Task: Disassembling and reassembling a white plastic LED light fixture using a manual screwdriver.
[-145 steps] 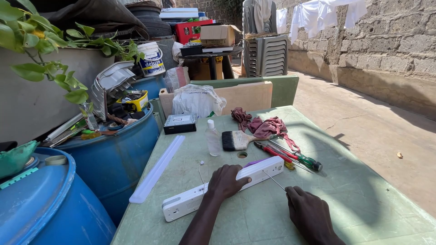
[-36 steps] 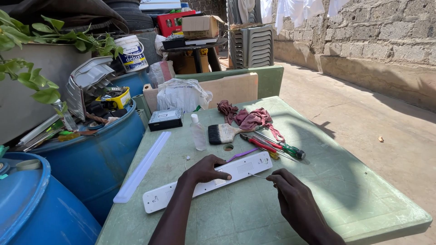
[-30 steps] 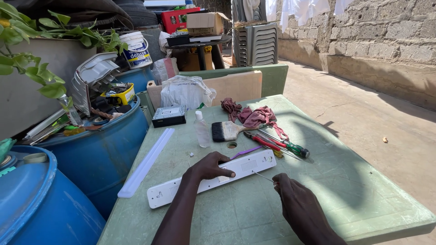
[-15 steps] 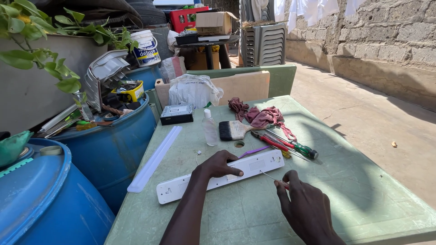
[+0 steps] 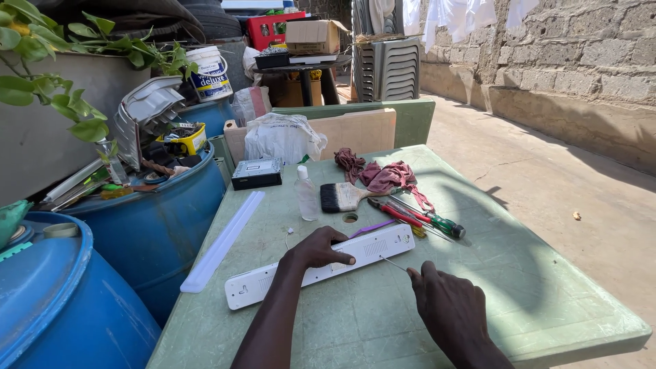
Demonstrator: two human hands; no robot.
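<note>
A long white plastic device (image 5: 369,249) lies slantwise on the green plastic table (image 5: 533,273). My left hand (image 5: 320,247) presses down on its middle, fingers bent over the top. My right hand (image 5: 447,307) is closed on a thin metal tool (image 5: 394,263) whose tip touches the device's front edge near its right end.
Behind the device lie a paintbrush (image 5: 345,196), a small clear bottle (image 5: 306,194), screwdrivers (image 5: 424,219), a dark red rag (image 5: 383,174), a black box (image 5: 256,173) and a long white cover strip (image 5: 225,239). Blue barrels (image 5: 150,225) full of clutter stand at the left.
My right hand has come in from the table's right side toward the device and now holds a thin tool at its edge. My left hand stays on the device.
</note>
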